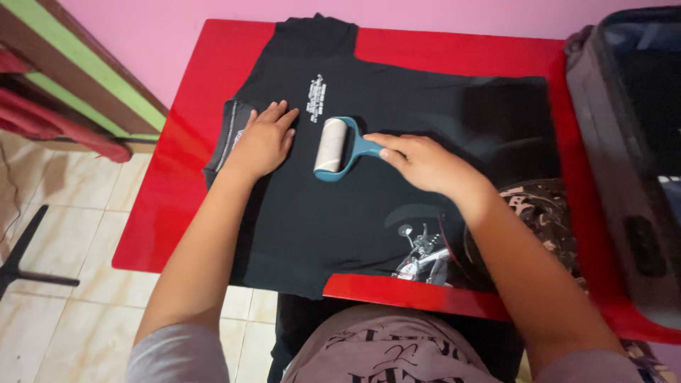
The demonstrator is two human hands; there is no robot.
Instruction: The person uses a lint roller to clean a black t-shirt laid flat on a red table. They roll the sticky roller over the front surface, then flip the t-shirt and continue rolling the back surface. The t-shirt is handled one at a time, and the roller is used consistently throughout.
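Right hand (425,162) grips lint roller (333,147); left hand (264,138) flat near shirt (369,213) edge.

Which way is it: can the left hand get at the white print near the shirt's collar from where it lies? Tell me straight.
Probably yes. The left hand lies flat on the black shirt, the white print just beside its fingertips, with bare cloth between. The lint roller in the right hand sits below the print, not across the way.

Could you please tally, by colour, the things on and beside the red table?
Black printed T-shirt spread flat: 1
Teal-handled lint roller with white roll: 1
Red table: 1
Grey suitcase beside it: 1
Total: 4
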